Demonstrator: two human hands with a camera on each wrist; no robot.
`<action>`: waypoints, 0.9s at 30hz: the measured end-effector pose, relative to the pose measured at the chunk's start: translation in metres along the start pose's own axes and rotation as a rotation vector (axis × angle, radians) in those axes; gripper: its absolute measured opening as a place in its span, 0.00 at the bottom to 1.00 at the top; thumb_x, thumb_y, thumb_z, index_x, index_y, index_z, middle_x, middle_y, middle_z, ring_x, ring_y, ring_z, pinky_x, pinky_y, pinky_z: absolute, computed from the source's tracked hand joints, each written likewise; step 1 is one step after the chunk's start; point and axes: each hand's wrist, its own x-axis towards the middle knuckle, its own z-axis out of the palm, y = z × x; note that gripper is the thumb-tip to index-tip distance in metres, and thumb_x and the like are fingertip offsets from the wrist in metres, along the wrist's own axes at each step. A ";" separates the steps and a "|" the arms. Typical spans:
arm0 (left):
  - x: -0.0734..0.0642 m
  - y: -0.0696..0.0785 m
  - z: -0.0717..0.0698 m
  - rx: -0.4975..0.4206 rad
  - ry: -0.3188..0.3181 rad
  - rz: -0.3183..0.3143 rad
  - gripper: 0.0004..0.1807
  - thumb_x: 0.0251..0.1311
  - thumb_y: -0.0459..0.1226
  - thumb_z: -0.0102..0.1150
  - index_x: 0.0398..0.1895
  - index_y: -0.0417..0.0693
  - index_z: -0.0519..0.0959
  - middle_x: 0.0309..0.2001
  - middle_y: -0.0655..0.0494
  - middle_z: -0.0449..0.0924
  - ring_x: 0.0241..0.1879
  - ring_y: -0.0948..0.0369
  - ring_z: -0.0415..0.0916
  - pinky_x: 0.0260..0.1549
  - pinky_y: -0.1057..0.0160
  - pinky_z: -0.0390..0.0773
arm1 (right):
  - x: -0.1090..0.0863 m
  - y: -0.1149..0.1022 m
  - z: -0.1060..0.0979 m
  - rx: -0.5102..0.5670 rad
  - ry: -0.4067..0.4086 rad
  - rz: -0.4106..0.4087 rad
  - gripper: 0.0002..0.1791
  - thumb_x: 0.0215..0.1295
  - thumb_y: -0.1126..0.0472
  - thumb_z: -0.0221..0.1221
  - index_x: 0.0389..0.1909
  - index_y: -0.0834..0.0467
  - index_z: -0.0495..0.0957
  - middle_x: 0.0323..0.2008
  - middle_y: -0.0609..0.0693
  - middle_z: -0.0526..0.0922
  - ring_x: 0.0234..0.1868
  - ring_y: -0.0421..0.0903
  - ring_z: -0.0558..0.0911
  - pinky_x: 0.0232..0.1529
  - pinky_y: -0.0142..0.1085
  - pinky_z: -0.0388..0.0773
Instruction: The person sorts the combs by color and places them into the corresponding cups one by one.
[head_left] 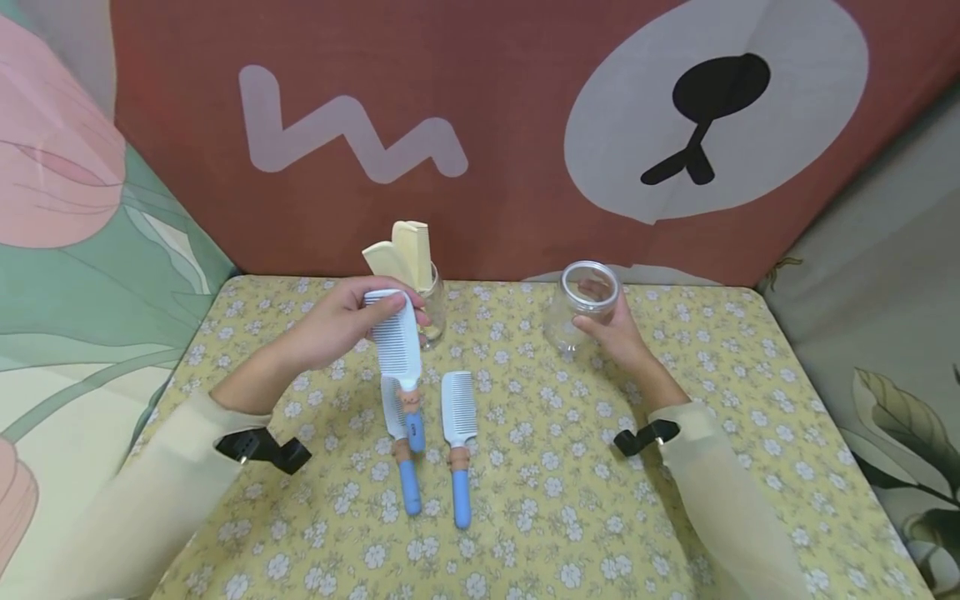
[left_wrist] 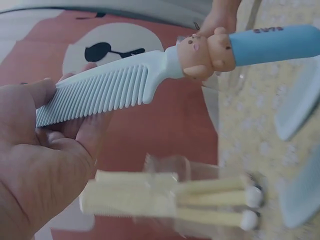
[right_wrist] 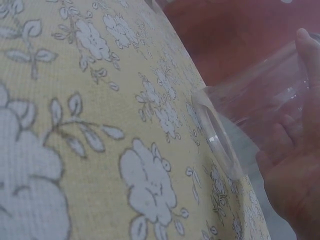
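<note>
A red-brown cloth backdrop (head_left: 517,100) printed with a bear's muzzle stands behind the desk (head_left: 570,533), which wears a yellow cover with white flowers. Two clear jars are in view. The right hand (head_left: 617,333) grips the right-hand jar (head_left: 558,321), its fingers and thumb spread around the side. The left-hand jar (head_left: 439,315) contains cream combs (head_left: 411,243), overlapping, at least two. There are three blue combs. The left hand (head_left: 337,321) pinches the held comb (head_left: 397,342) by its toothed part between thumb and fingers, above the desk; two more, the left comb (head_left: 409,483) and the right comb (head_left: 462,492), lie side by side below. The held comb's brown figure collar (left_wrist: 207,55) adjoins a blue handle with short dark lettering (left_wrist: 268,30), too blurred to read surely.
</note>
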 end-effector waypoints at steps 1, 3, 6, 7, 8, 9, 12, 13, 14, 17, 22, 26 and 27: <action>0.005 0.004 0.001 0.001 -0.007 0.011 0.17 0.80 0.36 0.46 0.58 0.32 0.77 0.51 0.45 0.86 0.49 0.50 0.85 0.42 0.56 0.86 | 0.000 0.000 0.000 0.000 -0.001 0.001 0.46 0.65 0.81 0.58 0.78 0.64 0.45 0.72 0.72 0.57 0.74 0.62 0.60 0.62 0.29 0.72; 0.014 0.013 0.003 -0.004 -0.021 0.036 0.16 0.80 0.35 0.47 0.57 0.34 0.78 0.51 0.42 0.85 0.48 0.48 0.85 0.43 0.54 0.86 | 0.000 0.000 0.000 0.004 -0.006 0.001 0.46 0.65 0.82 0.57 0.78 0.65 0.45 0.72 0.73 0.57 0.74 0.63 0.59 0.63 0.29 0.72; 0.029 0.026 0.005 -0.008 -0.042 0.073 0.15 0.79 0.35 0.47 0.56 0.34 0.79 0.51 0.40 0.85 0.47 0.46 0.86 0.44 0.53 0.85 | 0.001 0.001 0.000 0.007 -0.007 0.004 0.46 0.65 0.82 0.57 0.78 0.64 0.45 0.72 0.72 0.57 0.74 0.64 0.59 0.63 0.29 0.72; 0.034 0.030 0.006 -0.014 -0.046 0.083 0.15 0.79 0.34 0.47 0.55 0.34 0.79 0.50 0.39 0.85 0.47 0.46 0.86 0.44 0.53 0.85 | 0.001 0.001 0.000 0.004 -0.006 0.005 0.46 0.64 0.82 0.57 0.78 0.63 0.45 0.72 0.72 0.58 0.74 0.64 0.59 0.63 0.29 0.72; 0.039 0.035 0.007 -0.015 -0.046 0.088 0.14 0.79 0.35 0.48 0.55 0.35 0.80 0.50 0.40 0.85 0.46 0.46 0.86 0.44 0.52 0.86 | 0.001 0.001 0.000 0.002 -0.005 0.005 0.46 0.64 0.82 0.57 0.79 0.63 0.45 0.72 0.71 0.58 0.74 0.64 0.59 0.63 0.29 0.71; 0.044 0.040 0.007 -0.008 -0.047 0.098 0.14 0.79 0.35 0.48 0.55 0.35 0.80 0.50 0.41 0.86 0.46 0.47 0.86 0.44 0.53 0.86 | 0.000 0.000 0.000 -0.003 -0.004 0.006 0.46 0.64 0.81 0.58 0.79 0.63 0.46 0.72 0.70 0.59 0.74 0.63 0.59 0.63 0.28 0.72; 0.060 0.054 0.009 0.001 -0.039 0.132 0.14 0.79 0.35 0.48 0.54 0.36 0.81 0.49 0.42 0.86 0.45 0.48 0.86 0.42 0.54 0.86 | 0.000 0.000 0.000 -0.008 0.002 0.004 0.46 0.64 0.81 0.59 0.78 0.63 0.46 0.72 0.70 0.60 0.74 0.63 0.60 0.63 0.28 0.72; 0.066 0.058 0.010 -0.005 -0.035 0.144 0.14 0.79 0.35 0.48 0.54 0.36 0.81 0.49 0.42 0.86 0.45 0.48 0.86 0.42 0.54 0.86 | 0.000 0.000 0.000 -0.009 0.003 0.001 0.46 0.64 0.81 0.59 0.78 0.63 0.46 0.72 0.70 0.60 0.74 0.63 0.60 0.63 0.28 0.71; 0.072 0.063 0.011 0.010 -0.027 0.155 0.15 0.79 0.36 0.48 0.53 0.37 0.81 0.48 0.43 0.86 0.45 0.49 0.87 0.38 0.55 0.86 | 0.000 -0.001 0.000 -0.007 0.003 -0.001 0.46 0.64 0.80 0.59 0.78 0.63 0.46 0.72 0.70 0.60 0.74 0.63 0.59 0.63 0.28 0.71; 0.089 0.078 0.015 -0.018 0.000 0.165 0.15 0.80 0.37 0.47 0.54 0.37 0.81 0.49 0.42 0.86 0.45 0.48 0.86 0.38 0.55 0.86 | 0.001 0.000 0.001 0.004 0.007 -0.012 0.46 0.63 0.81 0.58 0.78 0.64 0.47 0.71 0.71 0.59 0.74 0.65 0.59 0.64 0.28 0.70; 0.115 0.098 0.023 -0.061 0.040 0.171 0.16 0.80 0.37 0.45 0.55 0.35 0.80 0.49 0.42 0.85 0.47 0.46 0.86 0.45 0.52 0.85 | 0.001 0.002 0.001 0.023 0.002 -0.023 0.46 0.62 0.83 0.57 0.78 0.66 0.46 0.71 0.72 0.59 0.73 0.67 0.58 0.64 0.29 0.70; 0.133 0.110 0.029 -0.051 0.068 0.208 0.16 0.80 0.37 0.45 0.54 0.35 0.80 0.48 0.45 0.86 0.46 0.46 0.85 0.47 0.53 0.84 | 0.001 0.001 0.001 0.026 -0.011 -0.027 0.46 0.62 0.84 0.56 0.78 0.65 0.45 0.72 0.73 0.58 0.73 0.69 0.57 0.64 0.30 0.71; 0.137 0.113 0.030 -0.049 0.075 0.218 0.16 0.80 0.37 0.45 0.54 0.35 0.80 0.48 0.45 0.86 0.46 0.47 0.85 0.48 0.54 0.84 | 0.001 0.001 0.001 0.025 -0.011 -0.026 0.46 0.63 0.84 0.57 0.78 0.65 0.46 0.72 0.73 0.57 0.73 0.68 0.57 0.64 0.30 0.71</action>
